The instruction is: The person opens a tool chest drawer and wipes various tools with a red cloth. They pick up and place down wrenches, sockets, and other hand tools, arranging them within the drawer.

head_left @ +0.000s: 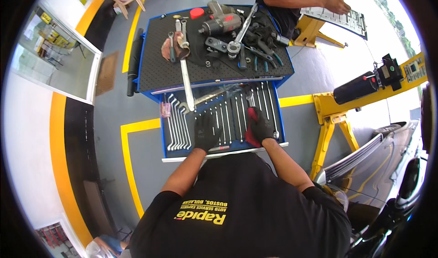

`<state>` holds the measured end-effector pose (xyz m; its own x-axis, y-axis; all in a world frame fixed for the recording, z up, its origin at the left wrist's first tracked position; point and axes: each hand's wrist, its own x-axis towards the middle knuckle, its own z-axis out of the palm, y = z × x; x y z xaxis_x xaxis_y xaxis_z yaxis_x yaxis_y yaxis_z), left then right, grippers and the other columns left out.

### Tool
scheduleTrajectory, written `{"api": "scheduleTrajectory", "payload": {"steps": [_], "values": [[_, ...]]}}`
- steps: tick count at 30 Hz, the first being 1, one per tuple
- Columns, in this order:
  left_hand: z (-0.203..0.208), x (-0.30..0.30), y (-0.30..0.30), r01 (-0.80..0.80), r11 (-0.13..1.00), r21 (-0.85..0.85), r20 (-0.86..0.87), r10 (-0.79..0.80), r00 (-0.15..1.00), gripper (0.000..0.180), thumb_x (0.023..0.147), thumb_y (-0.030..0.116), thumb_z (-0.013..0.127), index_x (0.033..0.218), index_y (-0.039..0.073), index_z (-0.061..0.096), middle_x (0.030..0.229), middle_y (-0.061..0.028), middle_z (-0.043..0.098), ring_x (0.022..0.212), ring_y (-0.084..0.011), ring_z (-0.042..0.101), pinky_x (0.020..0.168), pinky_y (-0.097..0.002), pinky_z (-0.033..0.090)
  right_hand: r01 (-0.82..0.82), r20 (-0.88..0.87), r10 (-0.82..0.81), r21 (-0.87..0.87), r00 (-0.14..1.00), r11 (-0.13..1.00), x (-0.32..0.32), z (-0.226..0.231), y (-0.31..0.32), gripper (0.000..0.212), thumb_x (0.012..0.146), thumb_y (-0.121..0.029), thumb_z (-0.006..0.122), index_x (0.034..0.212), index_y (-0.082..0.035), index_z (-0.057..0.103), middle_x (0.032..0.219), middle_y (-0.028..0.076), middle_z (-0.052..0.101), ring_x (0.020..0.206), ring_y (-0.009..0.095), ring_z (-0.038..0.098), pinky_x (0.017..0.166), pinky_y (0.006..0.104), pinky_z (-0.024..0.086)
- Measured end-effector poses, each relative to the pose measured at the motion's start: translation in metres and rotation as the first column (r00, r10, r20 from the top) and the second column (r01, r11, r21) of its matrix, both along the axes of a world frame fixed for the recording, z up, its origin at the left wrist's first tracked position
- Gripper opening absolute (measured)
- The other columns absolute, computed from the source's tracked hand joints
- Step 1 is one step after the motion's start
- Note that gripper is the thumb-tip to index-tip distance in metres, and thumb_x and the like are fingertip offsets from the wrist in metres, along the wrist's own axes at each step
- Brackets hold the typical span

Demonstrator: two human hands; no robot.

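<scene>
From where I stand, the person's left hand (207, 132), in a black glove, reaches palm down into the open drawer (182, 158) at the middle of the frame. Its fingers are stretched out over the wrenches (179, 125), which lie in rows from the drawer's left side to its right. The right hand (262, 128), also gloved, is over the right half of the drawer with a red, cloth-like thing (250, 138) along its thumb side; I can't tell whether it grips that.

A larger wrench (207, 98) lies aslant at the back of the drawer, and a flat silver bar (186, 77) juts over it from the black cabinet top (153, 71). Up there, upper centre, sit an impact gun (223, 24), a ratchet (234, 48) and a red cap (197, 13). At upper right, another person's hand (336, 5) holds a pen above a clipboard (332, 18).
</scene>
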<state>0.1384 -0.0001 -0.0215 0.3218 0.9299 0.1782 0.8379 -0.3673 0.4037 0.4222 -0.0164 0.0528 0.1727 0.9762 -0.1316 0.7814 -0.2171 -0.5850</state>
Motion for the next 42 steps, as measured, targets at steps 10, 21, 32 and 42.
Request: {"api": "scheduleTrajectory", "payload": {"steps": [10, 21, 32, 42], "values": [[0.002, -0.003, 0.009, 0.025, 1.000, 0.010, 0.042, -0.025, 0.999, 0.078, 0.099, 0.050, 0.064, 0.154, -0.002, 0.048, 0.165, -0.0252, 0.041, 0.154, -0.0450, 0.034, 0.127, -0.0581, 0.023, -0.023, 0.320, 0.018, 0.011, 0.947, 1.000, -0.019, -0.008, 0.007, 0.056, 0.099, -0.031, 0.060, 0.152, -0.017, 0.050, 0.114, 0.023, 0.074, 0.103, 0.044, 0.072, 0.086, 0.0584, 0.056], [0.012, -0.005, 0.011, 0.058, 0.997, 0.044, 0.103, -0.062, 0.993, 0.073, 0.097, 0.046, 0.069, 0.149, -0.004, 0.053, 0.160, -0.0271, 0.045, 0.149, -0.0480, 0.039, 0.125, -0.0610, 0.025, -0.101, 0.384, 0.143, -0.128, 0.912, 0.987, -0.020, -0.015, 0.044, 0.054, 0.101, -0.022, 0.053, 0.154, -0.012, 0.049, 0.126, 0.023, 0.071, 0.111, 0.044, 0.071, 0.093, 0.0532, 0.057], [0.013, -0.005, 0.014, 0.073, 0.996, 0.045, 0.105, -0.077, 0.992, 0.073, 0.095, 0.045, 0.070, 0.148, -0.003, 0.053, 0.160, -0.0256, 0.045, 0.148, -0.0475, 0.040, 0.123, -0.0624, 0.028, -0.126, 0.308, 0.283, -0.443, 0.908, 0.887, -0.022, 0.022, 0.037, 0.042, 0.098, -0.020, 0.054, 0.137, -0.005, 0.059, 0.127, 0.024, 0.073, 0.118, 0.041, 0.072, 0.100, 0.0501, 0.057], [0.012, -0.004, 0.016, 0.065, 0.997, 0.039, 0.097, -0.069, 0.993, 0.073, 0.094, 0.045, 0.071, 0.149, 0.000, 0.053, 0.161, -0.0238, 0.044, 0.150, -0.0463, 0.038, 0.124, -0.0616, 0.027, -0.412, -0.102, 0.533, -0.758, 0.840, 0.506, 0.036, 0.032, 0.070, 0.044, 0.102, -0.040, 0.054, 0.137, -0.015, 0.065, 0.135, 0.018, 0.072, 0.124, 0.039, 0.069, 0.102, 0.0503, 0.054]]}}
